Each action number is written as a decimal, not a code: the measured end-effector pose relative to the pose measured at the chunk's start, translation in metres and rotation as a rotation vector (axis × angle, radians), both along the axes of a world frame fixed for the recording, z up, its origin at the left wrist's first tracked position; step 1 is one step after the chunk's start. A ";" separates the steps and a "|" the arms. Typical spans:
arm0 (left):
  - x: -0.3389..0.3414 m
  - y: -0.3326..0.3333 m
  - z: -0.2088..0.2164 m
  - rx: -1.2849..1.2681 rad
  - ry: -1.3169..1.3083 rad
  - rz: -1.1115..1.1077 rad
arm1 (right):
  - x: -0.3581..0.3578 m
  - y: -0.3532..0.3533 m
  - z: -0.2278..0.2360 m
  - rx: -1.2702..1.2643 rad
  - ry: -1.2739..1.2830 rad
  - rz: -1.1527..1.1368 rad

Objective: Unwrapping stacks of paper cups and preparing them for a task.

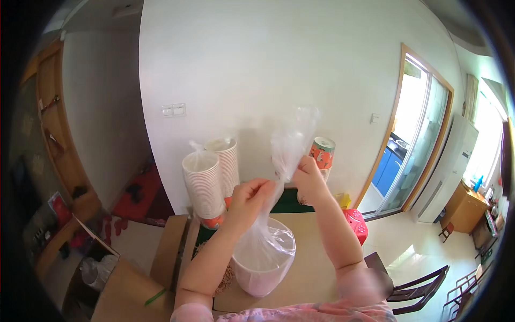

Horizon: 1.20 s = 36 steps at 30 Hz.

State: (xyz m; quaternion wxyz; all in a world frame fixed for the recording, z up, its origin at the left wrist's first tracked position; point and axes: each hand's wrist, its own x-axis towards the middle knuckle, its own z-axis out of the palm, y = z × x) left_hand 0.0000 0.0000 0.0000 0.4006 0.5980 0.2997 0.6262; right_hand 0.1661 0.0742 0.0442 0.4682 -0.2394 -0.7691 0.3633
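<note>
A clear plastic bag rises in a twisted, gathered neck above the table. My left hand is closed on the neck from the left, and my right hand grips it slightly higher from the right. Inside the lower part of the bag stands what looks like a white stack of paper cups, its wide round rim facing up. Beside my left forearm lies a bunch of thin tan strands, partly hidden by the arm.
Two tall paper cup stacks in clear plastic stand by the wall on the left. Behind my right hand is another cup stack, orange and green. An open cardboard box sits left of the table; a red stool and dark chair stand right.
</note>
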 end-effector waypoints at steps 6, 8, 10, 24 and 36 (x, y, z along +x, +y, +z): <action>0.007 -0.003 0.003 0.283 0.293 0.541 | 0.034 -0.047 0.039 0.373 0.449 -0.394; 0.017 -0.006 0.006 0.445 0.351 0.620 | 0.029 -0.049 0.052 0.760 0.011 -0.506; 0.017 -0.014 0.013 0.455 0.384 0.618 | 0.021 -0.047 0.052 0.802 -0.287 -0.649; 0.016 -0.021 0.007 0.565 0.511 0.549 | 0.021 -0.020 0.022 0.242 0.500 -0.440; -0.005 -0.003 -0.001 0.259 0.206 0.336 | 0.017 -0.026 0.052 0.142 0.294 -0.320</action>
